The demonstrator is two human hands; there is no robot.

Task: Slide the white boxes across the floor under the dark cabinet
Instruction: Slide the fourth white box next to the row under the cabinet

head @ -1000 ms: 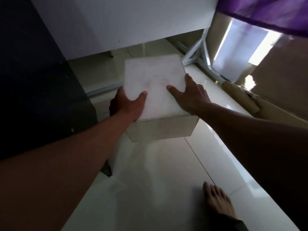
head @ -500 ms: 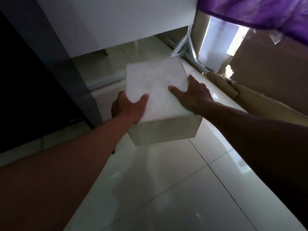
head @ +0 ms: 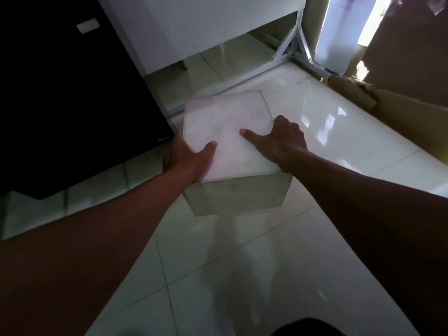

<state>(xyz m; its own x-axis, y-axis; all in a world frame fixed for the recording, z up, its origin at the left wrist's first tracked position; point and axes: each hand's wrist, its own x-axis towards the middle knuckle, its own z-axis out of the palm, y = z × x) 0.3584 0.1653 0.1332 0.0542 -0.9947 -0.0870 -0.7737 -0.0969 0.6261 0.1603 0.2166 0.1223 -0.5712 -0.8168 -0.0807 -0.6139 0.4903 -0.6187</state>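
Observation:
One white box (head: 228, 132) sits on the glossy tiled floor (head: 242, 275) just right of the dark cabinet (head: 68, 93). My left hand (head: 186, 158) grips the box's near-left corner, thumb on the lid and fingers down its left side. My right hand (head: 281, 139) holds the near-right edge, thumb lying on top and fingers wrapped over the right side. The box's far-left corner lies close to the cabinet's lower front corner. A gap shows between the cabinet's underside and the floor at the left.
A white cabinet or desk (head: 194, 27) on a white metal frame (head: 291, 47) stands behind the box. Brown cardboard (head: 400, 98) leans along the right wall. A bright doorway (head: 344, 35) is at the far right. Something dark (head: 308, 327) shows at the bottom edge.
The box and both hands have come nearer and lower in the view, next to the dark cabinet's corner. My grip on it is unchanged. The bare foot is out of view.

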